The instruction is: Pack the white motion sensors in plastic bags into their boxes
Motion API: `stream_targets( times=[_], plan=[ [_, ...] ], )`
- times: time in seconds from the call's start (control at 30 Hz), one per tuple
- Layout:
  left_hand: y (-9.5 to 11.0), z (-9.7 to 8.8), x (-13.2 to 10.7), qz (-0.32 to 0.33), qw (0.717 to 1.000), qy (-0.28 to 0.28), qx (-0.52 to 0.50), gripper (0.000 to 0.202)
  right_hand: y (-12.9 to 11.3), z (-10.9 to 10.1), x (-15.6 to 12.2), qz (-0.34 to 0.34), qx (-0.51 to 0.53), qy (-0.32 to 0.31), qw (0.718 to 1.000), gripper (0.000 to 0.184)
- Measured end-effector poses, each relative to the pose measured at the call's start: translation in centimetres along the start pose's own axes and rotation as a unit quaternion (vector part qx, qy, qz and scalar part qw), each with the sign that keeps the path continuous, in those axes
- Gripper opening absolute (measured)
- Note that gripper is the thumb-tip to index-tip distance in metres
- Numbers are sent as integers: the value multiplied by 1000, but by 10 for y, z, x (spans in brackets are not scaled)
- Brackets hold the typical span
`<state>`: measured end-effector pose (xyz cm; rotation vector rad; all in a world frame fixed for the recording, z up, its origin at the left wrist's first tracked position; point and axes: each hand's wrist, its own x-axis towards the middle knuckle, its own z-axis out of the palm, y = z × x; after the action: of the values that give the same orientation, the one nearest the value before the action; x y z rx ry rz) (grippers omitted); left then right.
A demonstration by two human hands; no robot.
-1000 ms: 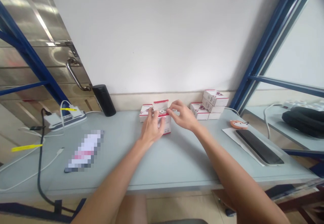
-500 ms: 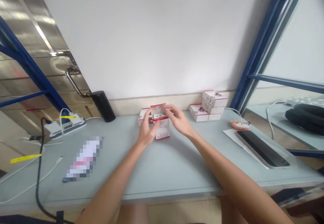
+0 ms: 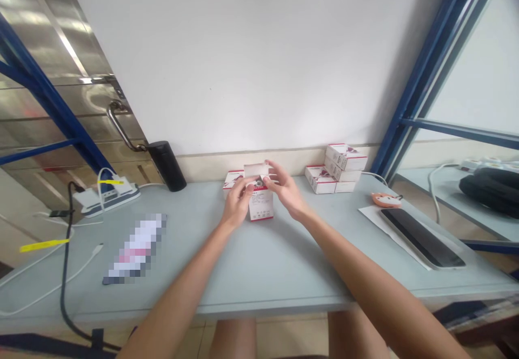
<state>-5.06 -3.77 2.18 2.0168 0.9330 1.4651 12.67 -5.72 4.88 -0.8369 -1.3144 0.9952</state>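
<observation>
On desk [image 3: 284, 278]: both hands [image 3: 236, 203] [image 3: 285, 190] at box [image 3: 260, 206]; five boxes [image 3: 234, 178] [image 3: 336, 170] behind

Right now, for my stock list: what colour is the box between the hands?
The box: white with red trim; head view.

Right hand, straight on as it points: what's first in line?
Likely the raised lid flap of the white and red box, just ahead of the right hand. Depth is unclear, so its fingers may already be touching.

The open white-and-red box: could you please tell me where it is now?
In the head view, the box stands on the table between the left hand and right hand, in front of another red-trimmed box.
</observation>
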Motion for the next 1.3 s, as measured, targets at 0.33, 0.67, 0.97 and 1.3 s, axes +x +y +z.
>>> stream_targets(
  times=[0.33, 0.67, 0.97, 1.3],
  plan=[
    [-14, 12, -1, 45, 992, 116, -28, 36, 11, -3, 5, -125, -108, 2, 986, 28],
    [-22, 10, 6, -41, 981, 184, -39, 40, 24, -11, 5, -186, -213, -57, 958, 38],
    [-55, -28, 15, -73, 972, 185, 128, 31, 42, -14, 1, -34, -270, -123, 955, 76],
    [-55, -23, -3, -127, 895, -52, 426, 60, 48, -13, 2, -144, -469, -72, 868, 50]
  ],
)
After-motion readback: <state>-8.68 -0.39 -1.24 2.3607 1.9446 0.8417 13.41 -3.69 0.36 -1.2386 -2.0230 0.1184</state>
